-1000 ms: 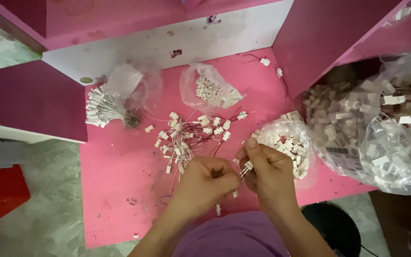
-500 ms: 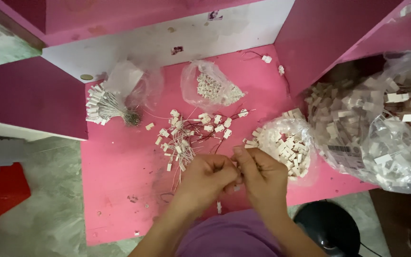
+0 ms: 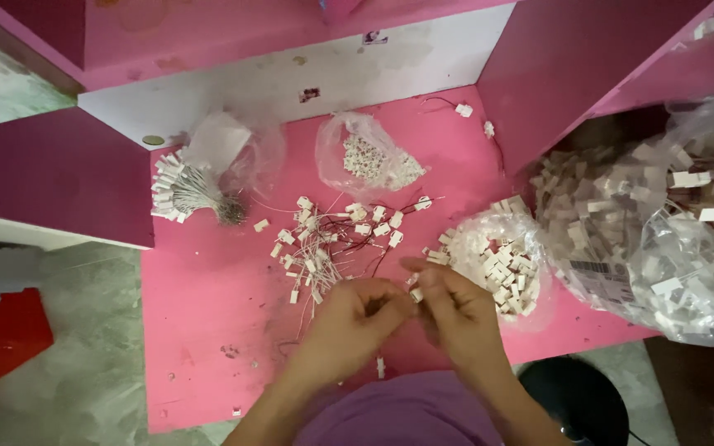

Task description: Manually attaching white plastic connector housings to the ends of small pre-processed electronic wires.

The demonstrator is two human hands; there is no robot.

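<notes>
While both hands meet over pink tabletop (image 3: 208, 330), left hand (image 3: 349, 326) and right hand (image 3: 456, 310) pinch small white connector (image 3: 414, 294) between fingertips; loose wired pile (image 3: 332, 239) just beyond, nearer left.

Two hands meet at the lower middle of the frame — the left hand (image 3: 349, 318) and the right hand (image 3: 456, 310). Four clear plastic bags sit on the pink table (image 3: 200, 330): an empty bag (image 3: 225, 144) upper left, a small bag (image 3: 369, 157) top middle, an open bag (image 3: 497, 260) of white connectors, and a big bag (image 3: 663, 223) at right. One tied bundle (image 3: 188, 192) of wires, one loose pile (image 3: 332, 235) — perhaps two dozen wired plugs, too tangled to count.
</notes>
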